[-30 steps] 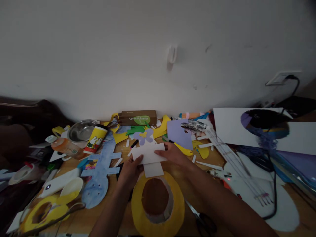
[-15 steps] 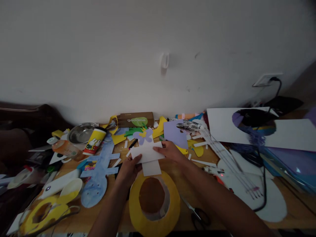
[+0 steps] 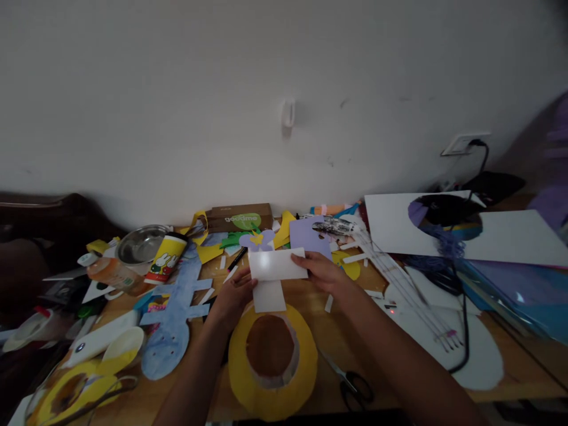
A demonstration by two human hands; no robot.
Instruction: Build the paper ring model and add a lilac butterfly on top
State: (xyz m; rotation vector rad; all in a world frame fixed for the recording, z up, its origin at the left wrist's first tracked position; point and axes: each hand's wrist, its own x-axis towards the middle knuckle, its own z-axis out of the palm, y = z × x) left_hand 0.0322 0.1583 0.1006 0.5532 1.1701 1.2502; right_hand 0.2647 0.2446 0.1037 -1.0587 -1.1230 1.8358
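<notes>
A white paper rectangle (image 3: 277, 265) is held level between my two hands, a bright glare on its face. My right hand (image 3: 320, 270) pinches its right end, thumb on the near face. My left hand (image 3: 236, 292) grips its lower left corner, fingers partly hidden behind it. Below it, a second white paper piece (image 3: 269, 297) reaches down to the top of a yellow paper ring (image 3: 242, 378) on the table. Behind the held sheet shows a purple paper butterfly (image 3: 264, 241) with a yellow centre.
Black-handled scissors (image 3: 355, 387) lie right of the ring. A blue paper cutout (image 3: 166, 349), a yellow cup (image 3: 166, 258) and a steel bowl (image 3: 142, 244) are on the left. A brown box (image 3: 217, 219) stands by the wall; a glue gun (image 3: 381, 299) seems to lie on the right.
The white rectangle has tilted and shifted slightly right and up, now catching glare. My left thumb has slid from its face to its lower left corner. The whole view has shifted slightly.
</notes>
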